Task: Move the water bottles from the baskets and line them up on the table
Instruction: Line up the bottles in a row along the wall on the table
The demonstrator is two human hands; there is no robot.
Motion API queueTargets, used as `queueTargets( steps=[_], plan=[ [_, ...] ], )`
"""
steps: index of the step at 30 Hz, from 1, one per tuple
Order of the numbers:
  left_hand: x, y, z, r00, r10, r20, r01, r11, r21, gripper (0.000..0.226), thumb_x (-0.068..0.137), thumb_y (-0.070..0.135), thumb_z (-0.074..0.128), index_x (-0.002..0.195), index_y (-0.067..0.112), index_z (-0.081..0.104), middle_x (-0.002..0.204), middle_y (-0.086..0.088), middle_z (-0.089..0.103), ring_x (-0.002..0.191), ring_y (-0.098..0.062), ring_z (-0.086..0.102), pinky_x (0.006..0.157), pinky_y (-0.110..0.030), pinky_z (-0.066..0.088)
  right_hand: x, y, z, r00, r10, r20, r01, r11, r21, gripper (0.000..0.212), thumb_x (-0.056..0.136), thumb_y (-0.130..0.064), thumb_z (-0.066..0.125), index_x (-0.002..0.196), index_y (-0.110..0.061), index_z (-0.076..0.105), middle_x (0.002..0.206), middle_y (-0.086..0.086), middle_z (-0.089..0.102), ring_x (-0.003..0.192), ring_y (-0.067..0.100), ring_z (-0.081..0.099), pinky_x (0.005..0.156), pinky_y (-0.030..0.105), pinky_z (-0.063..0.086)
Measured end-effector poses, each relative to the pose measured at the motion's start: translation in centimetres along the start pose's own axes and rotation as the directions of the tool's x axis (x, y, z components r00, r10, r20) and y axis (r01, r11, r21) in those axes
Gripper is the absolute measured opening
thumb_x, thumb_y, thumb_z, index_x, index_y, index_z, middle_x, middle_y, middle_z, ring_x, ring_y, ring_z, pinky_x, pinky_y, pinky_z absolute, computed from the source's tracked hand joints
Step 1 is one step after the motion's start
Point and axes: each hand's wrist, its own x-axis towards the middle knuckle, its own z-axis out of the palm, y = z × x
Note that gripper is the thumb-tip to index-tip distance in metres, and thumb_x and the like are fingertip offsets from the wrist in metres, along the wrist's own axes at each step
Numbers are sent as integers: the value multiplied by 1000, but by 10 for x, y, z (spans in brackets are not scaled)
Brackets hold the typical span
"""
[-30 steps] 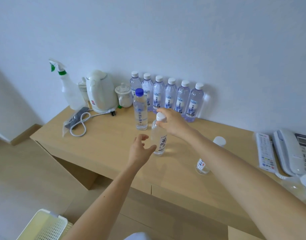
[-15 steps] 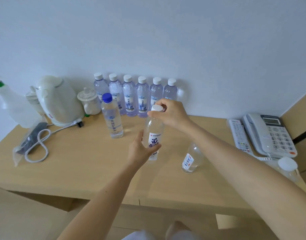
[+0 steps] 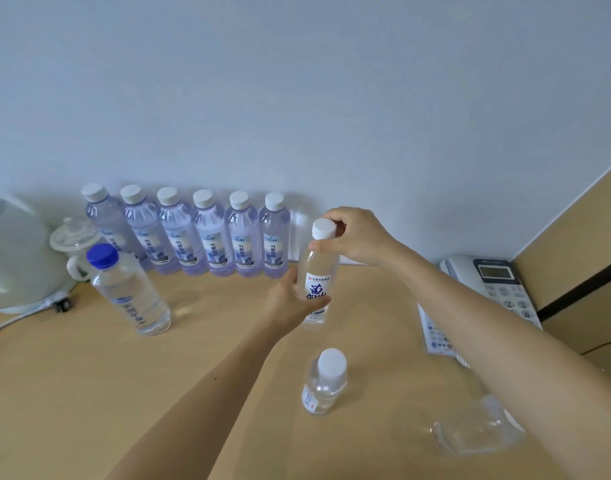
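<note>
Clear white-capped bottle [image 3: 317, 271] upright at mid worktop [image 3: 89, 393]; can't tell if its base touches. The left hand [image 3: 290, 299] wraps its label, the right hand [image 3: 352, 237] pinches the cap. Label white: small red-logo line, big blue Chinese characters, partly covered. Behind-left, six-bottle row [image 3: 207, 233] against the wall, blue-white labels, text unreadable. A blue-capped bottle [image 3: 130, 292] stands left, print blurred; a small bottle [image 3: 326, 382] stands nearer.
</note>
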Motion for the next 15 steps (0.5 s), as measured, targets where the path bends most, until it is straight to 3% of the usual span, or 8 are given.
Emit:
queueTargets(
  steps=[3, 5, 9, 15],
  plan=[
    [24, 8, 9, 998, -54, -16, 54, 999, 6, 60, 77, 24, 71, 130, 17, 43, 125, 2, 51, 117, -17, 49, 92, -29, 40, 19, 13, -1, 999, -10, -34, 9, 1000, -21, 25, 69, -19, 78, 88, -9, 65, 88, 1, 58, 73, 11, 49, 63, 14, 38],
    [36, 11, 12, 989, -146, -38, 144, 988, -46, 64, 81, 27, 67, 136, 16, 35, 134, 1, 42, 118, -17, 47, 94, -32, 42, 34, 21, 0, 998, -8, -62, 6, 999, -34, 25, 69, -21, 78, 89, -14, 65, 89, 0, 57, 72, 8, 49, 63, 9, 37],
    [53, 13, 11, 973, -230, -38, 220, 960, -175, 37, 87, 23, 59, 121, 14, 45, 122, -2, 52, 93, -15, 55, 79, -26, 42, 62, 31, 0, 992, 6, -122, -11, 999, -40, 25, 70, -21, 77, 91, -15, 65, 89, -1, 55, 71, 5, 47, 60, 3, 36],
    [64, 11, 10, 971, -233, -54, 224, 965, -136, 34, 89, 21, 54, 123, 22, 50, 113, -1, 60, 96, -20, 57, 60, -14, 38, 90, 41, 8, 982, 54, -181, -51, 998, 20, 25, 68, -18, 78, 89, -12, 66, 87, 2, 56, 64, 0, 47, 59, 2, 36]
  ],
)
